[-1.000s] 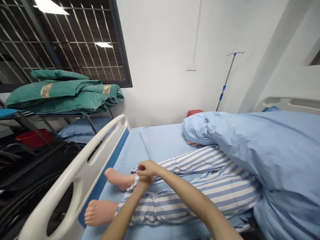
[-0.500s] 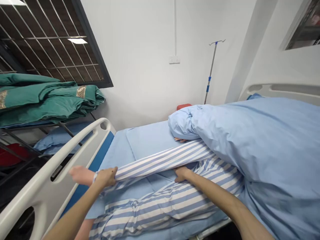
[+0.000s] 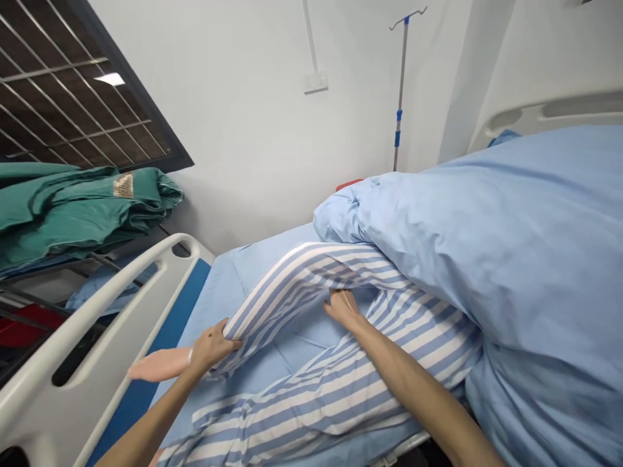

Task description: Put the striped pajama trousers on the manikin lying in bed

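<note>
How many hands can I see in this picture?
2. The left hand grips the raised striped trouser leg near the ankle; the right hand reaches beneath that same leg. Others may be hidden under the blue blanket.

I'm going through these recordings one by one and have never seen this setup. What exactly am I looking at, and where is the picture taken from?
There is no machine here: these are a person's two bare hands, filmed by one camera worn on their head, looking forward and down. On a hospital bed lies a figure in blue-and-white striped trousers, partly under a light blue duvet. The left hand grips the trouser cloth near the ankle of a bent leg, and the right hand reaches under that leg's bend. A white bed rail runs alongside, and an IV pole stands behind.
</note>
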The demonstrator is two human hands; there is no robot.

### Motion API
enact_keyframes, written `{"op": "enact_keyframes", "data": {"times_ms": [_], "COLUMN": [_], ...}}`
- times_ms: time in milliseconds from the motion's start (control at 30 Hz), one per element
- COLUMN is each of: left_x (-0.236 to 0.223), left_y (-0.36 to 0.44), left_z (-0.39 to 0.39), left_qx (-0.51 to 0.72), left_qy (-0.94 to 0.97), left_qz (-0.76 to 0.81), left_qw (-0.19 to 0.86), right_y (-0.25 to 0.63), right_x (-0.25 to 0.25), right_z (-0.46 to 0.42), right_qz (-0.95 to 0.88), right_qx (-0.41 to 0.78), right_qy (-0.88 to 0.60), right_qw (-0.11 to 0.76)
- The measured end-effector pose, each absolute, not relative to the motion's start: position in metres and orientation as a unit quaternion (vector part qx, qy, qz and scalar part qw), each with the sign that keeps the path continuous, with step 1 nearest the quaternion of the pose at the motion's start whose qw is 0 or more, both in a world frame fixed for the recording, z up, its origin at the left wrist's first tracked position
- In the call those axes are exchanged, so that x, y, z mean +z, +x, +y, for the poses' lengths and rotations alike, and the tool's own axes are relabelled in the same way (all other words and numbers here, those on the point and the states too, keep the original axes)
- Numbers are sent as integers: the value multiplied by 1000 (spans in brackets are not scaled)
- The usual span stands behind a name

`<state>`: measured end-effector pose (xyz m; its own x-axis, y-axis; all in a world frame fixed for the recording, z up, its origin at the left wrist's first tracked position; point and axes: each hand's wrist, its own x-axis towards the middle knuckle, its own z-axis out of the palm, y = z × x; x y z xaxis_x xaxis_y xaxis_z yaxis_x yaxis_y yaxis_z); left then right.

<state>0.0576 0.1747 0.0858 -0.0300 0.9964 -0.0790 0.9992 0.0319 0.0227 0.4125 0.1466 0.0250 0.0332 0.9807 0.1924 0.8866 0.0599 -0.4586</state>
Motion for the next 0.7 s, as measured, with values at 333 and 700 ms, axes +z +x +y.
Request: {"op": "enact_keyframes", "data": {"times_ms": [333,700], "left_x": [68,123], "left_y": [176,128], "left_z": [180,180], "left_qx": [90,11], "left_qy": [651,696], "left_qz": [748,716], "left_qw": [94,46], "right_y": [414,433], "right_x": [28,25], "right_z": [146,143], "right_qz": [-643,-604], "right_qx": [51,51], "right_qy": [-704,-757], "right_qw": [296,242]}}
